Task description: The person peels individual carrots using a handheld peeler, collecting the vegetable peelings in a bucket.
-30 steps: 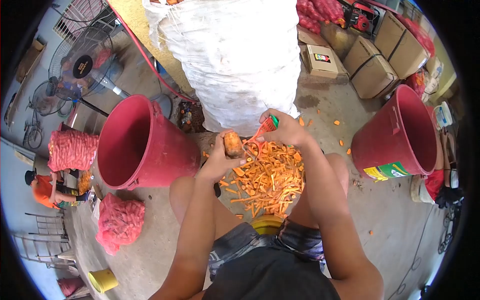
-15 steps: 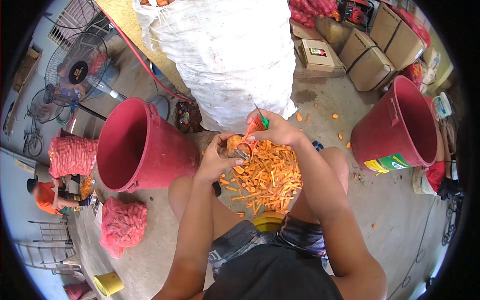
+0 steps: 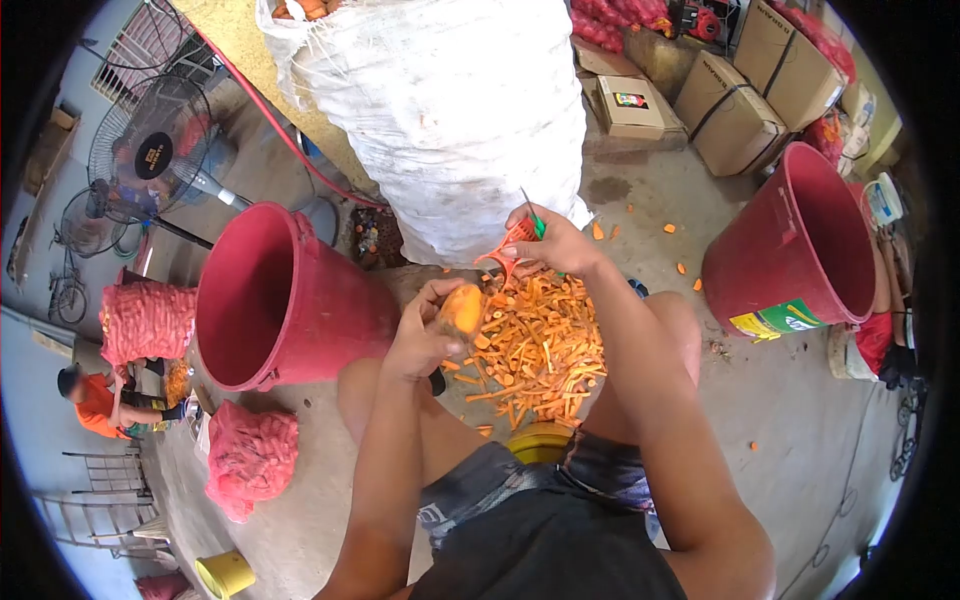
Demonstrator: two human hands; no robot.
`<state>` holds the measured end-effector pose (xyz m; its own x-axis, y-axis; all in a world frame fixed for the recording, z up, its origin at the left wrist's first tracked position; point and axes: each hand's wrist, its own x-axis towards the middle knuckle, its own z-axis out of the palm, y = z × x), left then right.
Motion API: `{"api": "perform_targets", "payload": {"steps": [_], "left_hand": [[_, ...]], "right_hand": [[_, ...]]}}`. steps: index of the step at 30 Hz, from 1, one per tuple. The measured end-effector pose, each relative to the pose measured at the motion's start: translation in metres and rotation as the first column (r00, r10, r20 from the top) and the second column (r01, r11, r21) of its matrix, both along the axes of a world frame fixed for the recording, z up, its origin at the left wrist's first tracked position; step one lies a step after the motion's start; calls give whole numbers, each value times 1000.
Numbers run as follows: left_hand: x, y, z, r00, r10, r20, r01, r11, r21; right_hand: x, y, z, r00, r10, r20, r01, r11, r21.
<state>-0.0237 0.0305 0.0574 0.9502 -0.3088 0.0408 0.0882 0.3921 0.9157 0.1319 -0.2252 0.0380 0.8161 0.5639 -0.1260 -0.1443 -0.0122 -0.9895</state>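
Observation:
My left hand (image 3: 422, 335) is wrapped round a thick orange carrot piece (image 3: 463, 311), partly peeled, with a darker patch at one end. To its upper right, my right hand (image 3: 555, 243) grips an orange-handled peeler (image 3: 512, 246); a green-handled knife (image 3: 538, 222) with a thin blade pointing up is in the same hand. The peeler and the carrot piece are apart. Below both hands lies a heap of orange peelings and carrot pieces (image 3: 545, 350).
A tall white sack (image 3: 470, 110) stands ahead. Red bins stand left (image 3: 345, 310) and right (image 3: 740, 250). Mesh bags (image 3: 252, 455), a fan (image 3: 153, 155) and cardboard boxes (image 3: 728, 120) surround the floor. A person in orange (image 3: 98, 405) sits far left.
The peeler has moved up and right, off the carrot piece. My left hand has drawn slightly down and left, turning the piece so that more of it shows.

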Motion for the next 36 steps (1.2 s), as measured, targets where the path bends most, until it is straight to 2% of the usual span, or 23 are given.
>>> {"api": "perform_targets", "payload": {"steps": [2, 3, 5, 8, 12, 14, 18, 20, 21, 23, 29, 33, 35, 36], "left_hand": [[7, 0, -10, 984, 142, -103, -151, 985, -84], [8, -3, -10, 983, 149, -104, -158, 984, -87], [12, -10, -10, 963, 244, -113, -247, 969, -14], [11, -17, -9, 972, 230, -52, -232, 972, -45], [8, -16, -6, 977, 205, -59, -208, 977, -40], [5, -15, -3, 990, 123, -62, -127, 990, -66], [6, -8, -7, 998, 54, -31, -58, 989, -136], [12, -12, -10, 967, 207, -147, -236, 946, -220], [13, -14, -10, 966, 212, -149, -241, 945, -222], [14, -17, -8, 965, 207, -158, -239, 944, -226], [11, -19, -6, 972, 196, -131, -210, 973, -97], [7, -14, -10, 980, 179, -92, -180, 984, -1], [2, -8, -7, 998, 65, -17, -66, 995, -79], [2, -8, -7, 998, 65, -18, -66, 995, -77]], "right_hand": [[-7, 4, 11, 997, 58, -45, -55, 996, 76], [-15, 7, 21, 997, 65, -46, -62, 995, 73], [-30, 13, 38, 957, 102, 270, -105, 995, -4], [-33, 12, 46, 974, 113, 195, -116, 993, 3], [-30, 8, 45, 968, 107, 225, -119, 992, 37], [-18, 4, 30, 1000, 13, -16, -12, 999, 47], [0, 3, 6, 994, -81, 67, 74, 993, 94], [-10, 5, 23, 999, -25, 41, 22, 996, 83], [-16, 7, 28, 999, -20, 41, 16, 997, 80], [-26, 12, 38, 971, 24, 237, -34, 999, 40], [-30, 10, 48, 954, 98, 282, -100, 995, -9], [-15, 4, 29, 950, 115, 290, -126, 992, 18], [-6, -1, 25, 997, -35, 68, 42, 995, -92], [-6, -2, 23, 997, -36, 66, 41, 995, -90]]}}
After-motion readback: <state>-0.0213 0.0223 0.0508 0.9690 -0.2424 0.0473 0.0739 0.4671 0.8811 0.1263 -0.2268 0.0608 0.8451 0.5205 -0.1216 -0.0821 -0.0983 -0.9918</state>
